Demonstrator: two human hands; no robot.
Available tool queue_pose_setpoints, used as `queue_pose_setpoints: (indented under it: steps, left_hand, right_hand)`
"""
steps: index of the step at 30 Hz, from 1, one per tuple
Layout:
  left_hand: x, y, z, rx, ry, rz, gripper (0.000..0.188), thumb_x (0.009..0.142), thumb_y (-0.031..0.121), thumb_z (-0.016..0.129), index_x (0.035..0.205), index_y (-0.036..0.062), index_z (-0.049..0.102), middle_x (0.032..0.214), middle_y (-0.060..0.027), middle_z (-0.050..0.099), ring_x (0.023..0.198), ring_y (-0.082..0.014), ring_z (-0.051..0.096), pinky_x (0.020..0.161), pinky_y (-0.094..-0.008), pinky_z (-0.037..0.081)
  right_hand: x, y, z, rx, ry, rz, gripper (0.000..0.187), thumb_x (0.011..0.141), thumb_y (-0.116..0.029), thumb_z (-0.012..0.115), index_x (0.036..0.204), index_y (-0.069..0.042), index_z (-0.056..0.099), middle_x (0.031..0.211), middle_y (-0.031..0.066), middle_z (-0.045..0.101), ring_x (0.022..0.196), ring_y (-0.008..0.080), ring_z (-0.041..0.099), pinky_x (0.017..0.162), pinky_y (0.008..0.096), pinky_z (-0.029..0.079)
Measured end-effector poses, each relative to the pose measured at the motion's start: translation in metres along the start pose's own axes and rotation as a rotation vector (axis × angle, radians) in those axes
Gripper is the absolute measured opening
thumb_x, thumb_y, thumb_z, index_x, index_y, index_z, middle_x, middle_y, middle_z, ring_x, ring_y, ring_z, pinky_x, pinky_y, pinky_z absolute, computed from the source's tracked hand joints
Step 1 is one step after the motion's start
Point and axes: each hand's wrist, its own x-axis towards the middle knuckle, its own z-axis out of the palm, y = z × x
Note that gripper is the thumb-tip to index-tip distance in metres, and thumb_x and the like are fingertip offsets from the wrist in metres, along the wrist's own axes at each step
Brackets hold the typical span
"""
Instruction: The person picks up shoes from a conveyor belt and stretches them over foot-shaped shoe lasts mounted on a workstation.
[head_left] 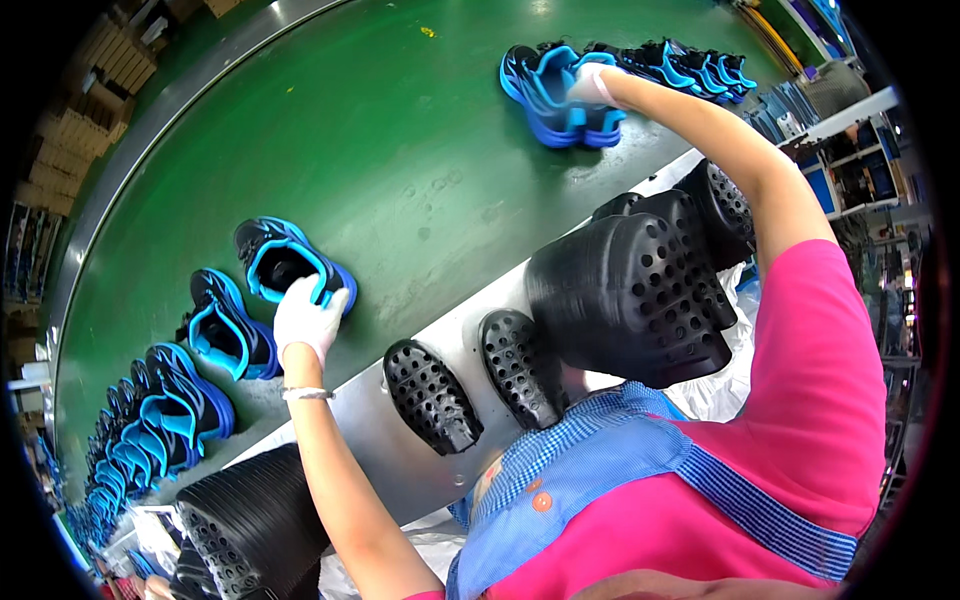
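My left hand [308, 318], in a white glove, is closed on the heel of a black and blue sneaker [338, 285] on the green work surface. Something dark and rounded sits inside that shoe's opening. A second sneaker [232, 325] stands just left of it. Far to the right, my outstretched right hand [594, 86], also gloved, grips the collar of another black and blue sneaker [556, 105]. This one stands against a neighbouring shoe and looks slightly blurred. My right fingertips are partly hidden in the shoes' openings.
Two black perforated foot-shaped inserts [430, 395] lie on the metal ledge [375, 440] before me. Nested black insert stacks lie at right [630, 285] and lower left [255, 525]. Sneaker rows extend left [150, 420] and far right [690, 70]. Cartons [75, 140] stand beyond the surface's left edge.
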Motion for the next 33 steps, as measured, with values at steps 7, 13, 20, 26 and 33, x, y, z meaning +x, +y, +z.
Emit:
queue_pose_setpoints:
  steps: [7,13,20,26,33]
  left_hand:
    - [-0.005,0.005,-0.005,-0.001,0.022,0.025,0.038,0.079,0.037,0.064,0.099,0.0047,0.064,0.102,-0.0177,0.062,0.097,-0.0357,0.058,0.085,-0.0406,0.047]
    - [-0.001,0.007,-0.007,0.009,-0.057,-0.026,0.032,0.079,0.033,0.063,0.091,0.0036,0.064,0.095,-0.0207,0.062,0.091,-0.0394,0.058,0.080,-0.0436,0.048]
    - [-0.011,-0.023,0.004,-0.128,0.090,-0.082,0.041,0.075,0.030,0.070,0.107,0.0050,0.064,0.100,-0.0187,0.064,0.092,-0.0348,0.062,0.084,-0.0390,0.048]
    - [-0.019,0.000,-0.006,0.237,0.206,-0.076,0.065,0.075,0.026,0.070,0.133,0.0106,0.047,0.133,-0.0168,0.047,0.115,-0.0343,0.053,0.096,-0.0398,0.044]
    - [-0.055,0.060,-0.035,0.173,0.289,0.027,0.057,0.080,0.028,0.067,0.131,0.0116,0.050,0.135,-0.0135,0.045,0.117,-0.0316,0.052,0.097,-0.0378,0.043]
  right_hand:
    - [-0.042,-0.136,0.005,0.247,-0.004,-0.209,0.045,0.078,-0.037,0.061,0.105,-0.001,0.065,0.100,0.0164,0.066,0.088,0.0235,0.064,0.076,0.0346,0.050]
    - [-0.099,-0.212,-0.001,0.148,-0.038,-0.737,0.028,0.077,-0.024,0.055,0.094,-0.007,0.069,0.079,0.0087,0.069,0.068,0.0193,0.065,0.061,0.0340,0.050]
    - [-0.227,-0.102,-0.074,0.239,0.226,-0.743,0.036,0.084,-0.034,0.053,0.107,-0.009,0.065,0.095,0.0098,0.068,0.090,0.0213,0.064,0.081,0.0316,0.048]
    - [-0.313,0.071,-0.050,0.082,0.463,-0.360,0.023,0.085,-0.026,0.054,0.092,-0.008,0.066,0.082,0.0101,0.066,0.076,0.0240,0.063,0.074,0.0346,0.050]
    - [-0.336,0.154,0.012,0.131,0.279,-0.126,0.043,0.076,-0.014,0.059,0.118,-0.005,0.055,0.107,0.0129,0.059,0.091,0.0258,0.061,0.083,0.0355,0.050]
